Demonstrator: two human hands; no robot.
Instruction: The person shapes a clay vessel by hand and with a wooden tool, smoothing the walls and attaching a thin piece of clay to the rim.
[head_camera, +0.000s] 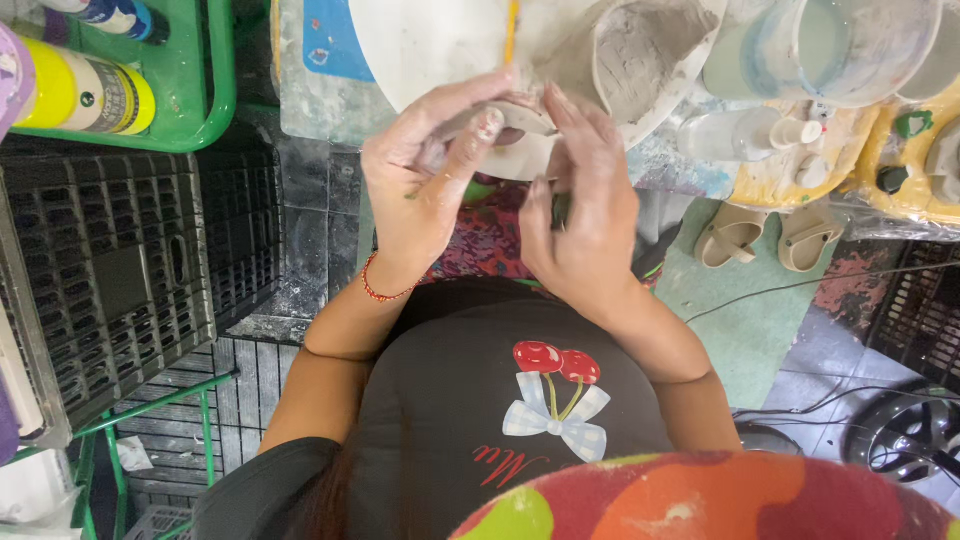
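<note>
1. The left hand (425, 180) and the right hand (580, 215) meet over the lap, both dusted with pale grey clay, fingers curled toward each other.
2. Between them sits a small pale clay piece (520, 150), close to the near edge of the tabletop (320, 110). The left hand's fingers wrap over its top and its thumb presses against it; the right hand cups it from the other side, fingertips touching it.
3. Both hands are therefore closed on the piece in a pinching, shaping hold, neither clenched tight nor released.
4. Most of the piece is hidden by the fingers, so its form cannot be told; only a smooth, rounded pale edge shows below the left thumb.
5. Judging by the clay on the skin and the grip, the shaping looks to be under way rather than finished: the piece is in the hands, not set down.
6. Just beyond, on a white round board (420, 40), lies a larger lump of grey clay (640, 55), rough and hollowed, which suggests plenty of material remains unused.
7. A clear plastic tub (850, 40) stands to the right, untouched.
</note>
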